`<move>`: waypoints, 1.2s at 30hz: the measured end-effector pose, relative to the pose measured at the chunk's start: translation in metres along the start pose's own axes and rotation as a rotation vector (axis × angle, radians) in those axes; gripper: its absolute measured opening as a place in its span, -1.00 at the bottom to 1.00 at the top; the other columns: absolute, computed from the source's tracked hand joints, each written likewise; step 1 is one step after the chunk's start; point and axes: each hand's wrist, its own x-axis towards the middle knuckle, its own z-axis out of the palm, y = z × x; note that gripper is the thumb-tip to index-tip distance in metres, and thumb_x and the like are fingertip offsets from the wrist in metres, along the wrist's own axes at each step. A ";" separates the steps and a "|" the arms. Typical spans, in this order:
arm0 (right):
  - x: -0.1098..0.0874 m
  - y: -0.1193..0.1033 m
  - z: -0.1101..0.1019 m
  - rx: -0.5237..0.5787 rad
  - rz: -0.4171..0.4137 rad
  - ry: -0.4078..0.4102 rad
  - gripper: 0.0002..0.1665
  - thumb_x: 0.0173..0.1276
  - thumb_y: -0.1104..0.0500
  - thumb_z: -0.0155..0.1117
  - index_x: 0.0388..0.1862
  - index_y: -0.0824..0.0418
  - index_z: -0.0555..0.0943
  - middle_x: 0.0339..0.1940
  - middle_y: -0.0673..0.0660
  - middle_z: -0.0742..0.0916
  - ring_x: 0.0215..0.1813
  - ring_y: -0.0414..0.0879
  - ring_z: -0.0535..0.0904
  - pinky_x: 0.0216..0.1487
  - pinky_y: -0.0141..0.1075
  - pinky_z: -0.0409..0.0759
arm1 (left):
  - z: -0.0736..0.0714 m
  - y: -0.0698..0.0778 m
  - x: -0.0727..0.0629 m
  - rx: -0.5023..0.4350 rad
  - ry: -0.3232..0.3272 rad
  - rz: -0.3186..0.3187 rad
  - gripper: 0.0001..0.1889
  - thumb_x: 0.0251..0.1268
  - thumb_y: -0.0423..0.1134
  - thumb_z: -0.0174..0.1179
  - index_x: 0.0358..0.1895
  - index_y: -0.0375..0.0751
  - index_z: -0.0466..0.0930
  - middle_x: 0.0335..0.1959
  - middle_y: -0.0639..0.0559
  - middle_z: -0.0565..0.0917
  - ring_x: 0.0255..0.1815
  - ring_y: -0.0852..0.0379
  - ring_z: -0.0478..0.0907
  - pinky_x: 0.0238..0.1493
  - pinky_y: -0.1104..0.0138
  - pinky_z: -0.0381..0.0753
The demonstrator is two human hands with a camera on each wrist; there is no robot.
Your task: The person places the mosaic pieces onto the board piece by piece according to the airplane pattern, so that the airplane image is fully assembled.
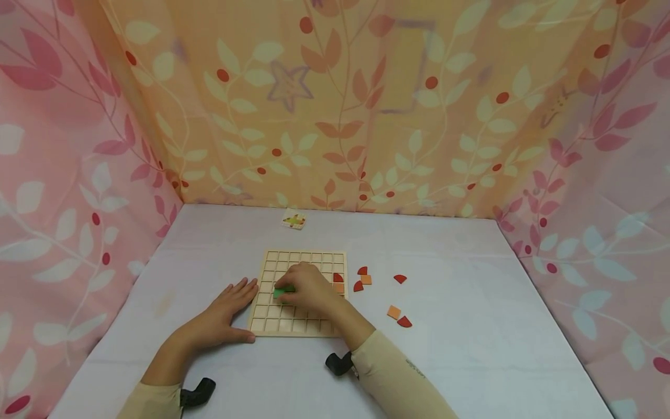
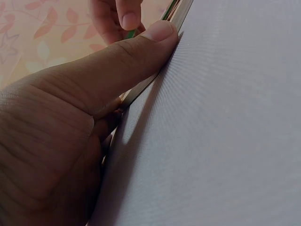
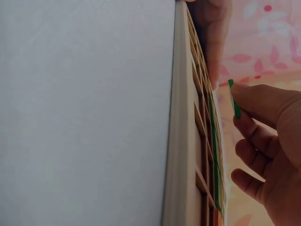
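Note:
A pale wooden grid board [image 1: 293, 334] lies flat on the white table. My left hand [image 1: 220, 317] rests beside it with fingers extended; the fingertips touch the left edge and the thumb [image 2: 155, 35] presses near the front left corner. Over the middle of the grid, my right hand [image 1: 310, 288] pinches a thin green tile [image 3: 234, 100] between thumb and fingertips, held just above the board. Other green pieces [image 3: 215, 160] sit in the grid, partly hidden by the right hand. A red quarter-circle [image 1: 338, 278] and an orange square [image 1: 339, 288] occupy cells at the right side.
Right of the board lie loose red quarter-circles [image 1: 400, 279] and orange squares [image 1: 394, 312]. A small patterned card [image 1: 294, 219] lies at the table's back. Patterned curtains [image 1: 335, 105] enclose the back and both sides.

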 end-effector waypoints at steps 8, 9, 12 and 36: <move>0.005 -0.001 0.007 -0.021 0.047 -0.040 -0.69 0.31 -0.13 0.48 -0.01 -0.10 0.81 -0.16 -0.22 0.74 -0.06 -0.26 0.51 0.01 -0.31 0.49 | -0.001 0.001 0.000 0.002 0.000 -0.002 0.26 -0.09 0.35 0.49 0.64 -0.17 0.08 0.70 -0.02 0.03 0.71 -0.19 -0.20 0.68 0.05 -0.34; 0.005 -0.001 0.008 -0.019 0.053 -0.045 -0.69 0.31 -0.13 0.48 -0.01 -0.11 0.81 -0.16 -0.22 0.74 -0.07 -0.26 0.50 0.00 -0.31 0.49 | -0.002 0.002 0.000 0.002 0.000 -0.001 0.25 -0.08 0.35 0.49 0.64 -0.17 0.08 0.70 -0.03 0.03 0.71 -0.20 -0.19 0.68 0.03 -0.34; 0.005 -0.001 0.010 -0.034 0.066 -0.050 -0.69 0.31 -0.13 0.48 -0.01 -0.13 0.81 -0.13 -0.22 0.74 -0.05 -0.26 0.50 0.02 -0.28 0.50 | -0.002 0.003 0.000 -0.002 0.003 0.001 0.25 -0.08 0.35 0.49 0.64 -0.17 0.08 0.70 -0.03 0.03 0.71 -0.20 -0.19 0.68 0.04 -0.34; 0.010 -0.006 0.012 -0.068 0.027 -0.088 -0.70 0.26 -0.11 0.51 -0.03 -0.15 0.81 -0.12 -0.25 0.73 0.01 -0.25 0.47 0.12 -0.23 0.44 | 0.000 -0.001 0.001 0.007 -0.003 0.009 0.26 -0.08 0.36 0.48 0.65 -0.17 0.07 0.70 -0.02 0.03 0.71 -0.19 -0.19 0.68 0.11 -0.40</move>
